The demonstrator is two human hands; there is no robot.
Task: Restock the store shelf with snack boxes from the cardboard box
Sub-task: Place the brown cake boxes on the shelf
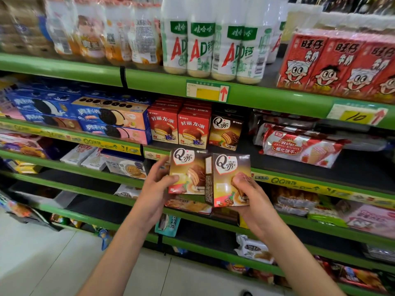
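Note:
I hold two brown snack boxes side by side in front of the green store shelf (pixel 267 97). My left hand (pixel 159 184) grips the left snack box (pixel 188 167) by its lower left edge. My right hand (pixel 249 189) grips the right snack box (pixel 229 174) at its lower front, thumb across the picture. Both boxes stand upright, just below and in front of the shelf row. A matching brown box (pixel 226 132) stands on that shelf beside red pie boxes (pixel 193 130). The cardboard box is out of view.
Dark bare shelf floor (pixel 245 154) lies right of the brown box, then a strawberry wafer pack (pixel 299 148). Blue and pink cookie boxes (pixel 111 118) fill the left. White bottles (pixel 201 39) and red milk cartons (pixel 337 63) stand on the shelf above. Pale tiled floor (pixel 42 253) lies below.

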